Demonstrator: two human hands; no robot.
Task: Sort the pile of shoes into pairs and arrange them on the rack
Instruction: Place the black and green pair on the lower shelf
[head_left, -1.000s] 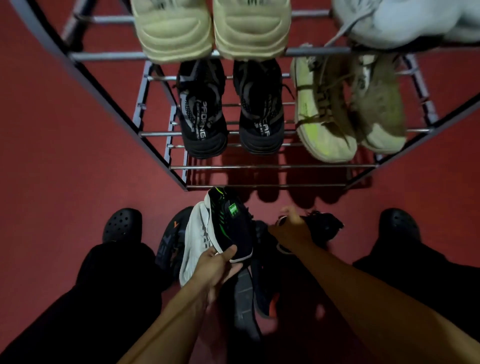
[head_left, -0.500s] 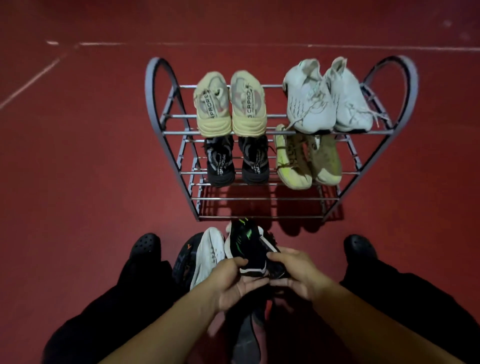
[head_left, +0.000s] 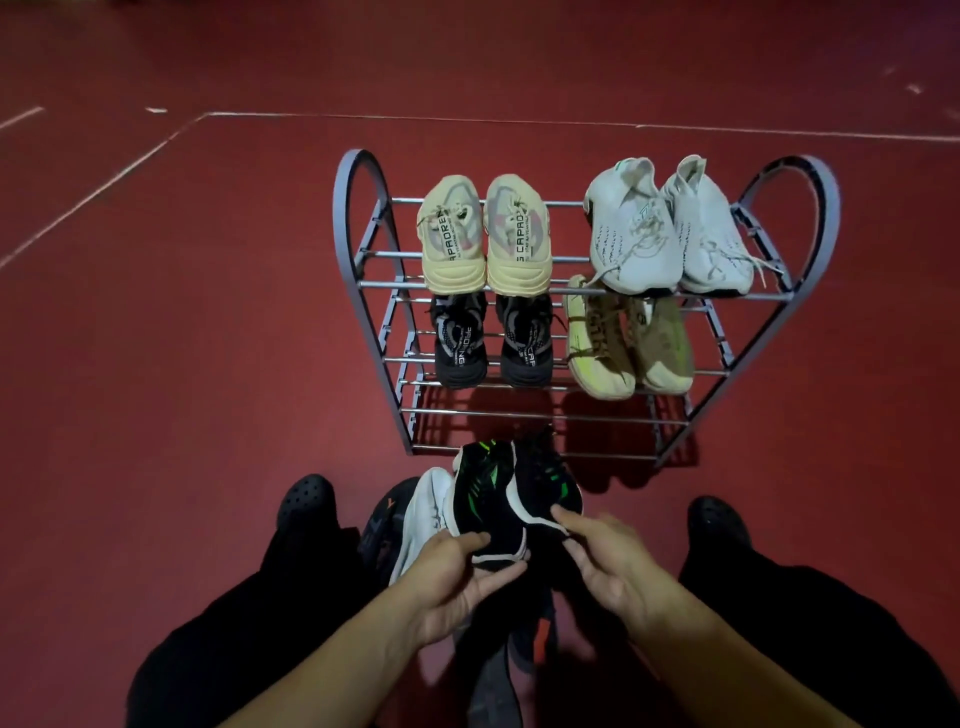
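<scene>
— What's nearest?
— Left hand (head_left: 457, 577) pinches the heel of a black-and-green shoe (head_left: 485, 499); right hand (head_left: 605, 558) now grips its mate (head_left: 543, 480) — half a second ago both hands clutched one spot.
— Around them?
— A white shoe (head_left: 423, 514) just left, on the dark red floor (head_left: 182, 364).
— Beyond?
— The rack (head_left: 363, 291), four pairs on it, white floor lines behind.

4 pairs sit on the rack (head_left: 582, 286); loose shoes (head_left: 488, 499) lie before it.
</scene>
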